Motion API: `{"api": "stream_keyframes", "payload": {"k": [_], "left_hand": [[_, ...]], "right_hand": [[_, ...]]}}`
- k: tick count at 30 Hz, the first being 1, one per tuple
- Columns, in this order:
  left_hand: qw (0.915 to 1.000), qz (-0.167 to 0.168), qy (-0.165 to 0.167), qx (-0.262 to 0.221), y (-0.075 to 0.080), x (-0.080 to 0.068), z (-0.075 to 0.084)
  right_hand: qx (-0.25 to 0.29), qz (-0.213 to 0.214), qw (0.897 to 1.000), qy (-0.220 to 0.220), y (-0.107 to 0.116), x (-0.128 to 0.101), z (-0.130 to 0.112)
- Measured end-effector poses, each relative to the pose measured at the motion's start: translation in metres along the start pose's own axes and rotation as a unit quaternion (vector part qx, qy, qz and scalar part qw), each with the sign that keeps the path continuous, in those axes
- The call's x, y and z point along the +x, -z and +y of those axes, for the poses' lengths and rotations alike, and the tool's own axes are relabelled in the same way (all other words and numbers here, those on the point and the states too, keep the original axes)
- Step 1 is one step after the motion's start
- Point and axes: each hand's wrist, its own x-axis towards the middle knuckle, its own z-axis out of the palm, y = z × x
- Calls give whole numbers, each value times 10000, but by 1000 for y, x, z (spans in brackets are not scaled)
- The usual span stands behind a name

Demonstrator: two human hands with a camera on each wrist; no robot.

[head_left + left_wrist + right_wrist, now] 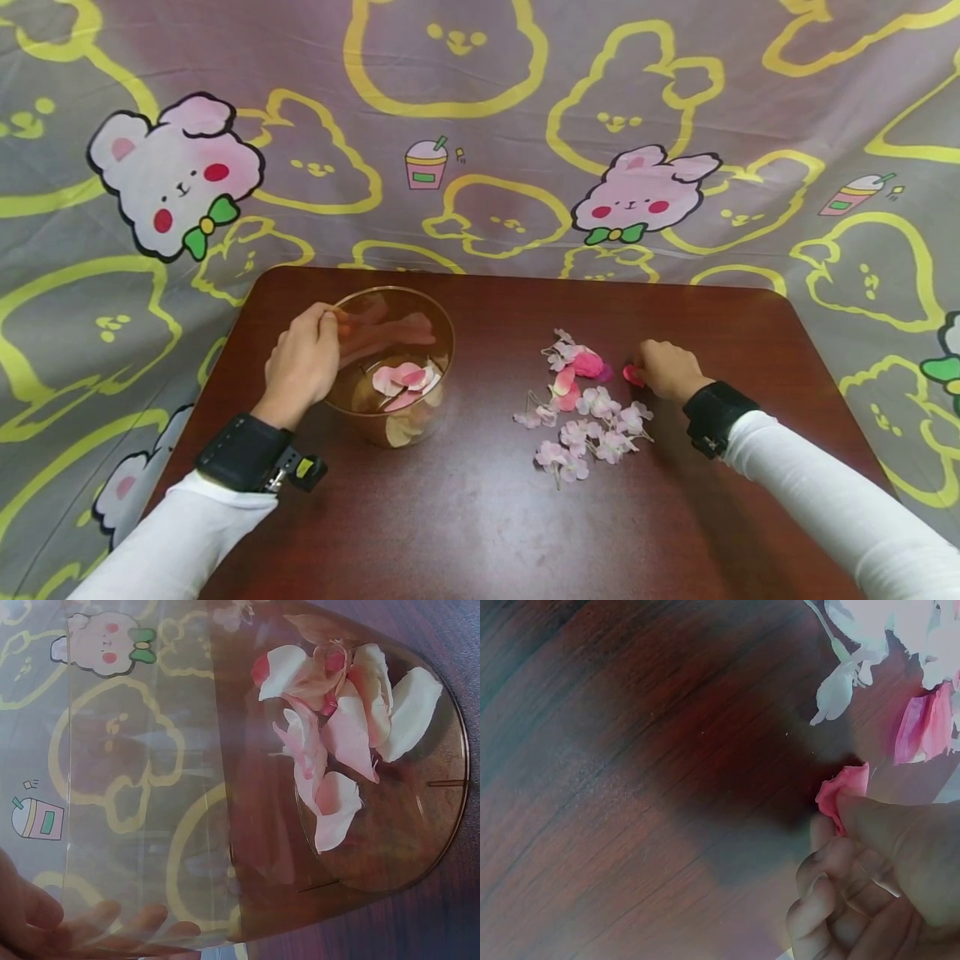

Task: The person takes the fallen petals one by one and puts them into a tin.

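A clear amber-tinted bowl (442,333) stands left of centre on the dark wooden table and holds several pale pink petals (405,379); in the left wrist view the petals (337,727) lie on its bottom. My left hand (303,362) grips the bowl's near-left rim, fingers (112,922) curled inside the wall. My right hand (663,367) rests on the table to the right and pinches a pink petal (632,375), seen between thumb and fingers as a red-pink petal (844,791). A loose heap of pink and white flowers (588,408) lies just left of that hand.
The table (480,517) has rounded corners and is ringed by a grey cloth (480,125) printed with rabbits and yellow outlines. A brighter pink bloom (588,364) sits at the heap's top. Bare wood stretches along the front edge.
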Motion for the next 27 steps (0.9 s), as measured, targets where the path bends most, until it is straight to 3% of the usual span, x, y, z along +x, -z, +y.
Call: {"api": "stream_keyframes", "payload": {"k": [12, 27], "left_hand": [[9999, -54, 100, 65, -1, 1, 0], [9999, -37, 102, 69, 0, 1, 0]], "right_hand": [[142, 267, 9995, 124, 6, 1, -7], [444, 603, 9963, 422, 24, 5, -41]]}}
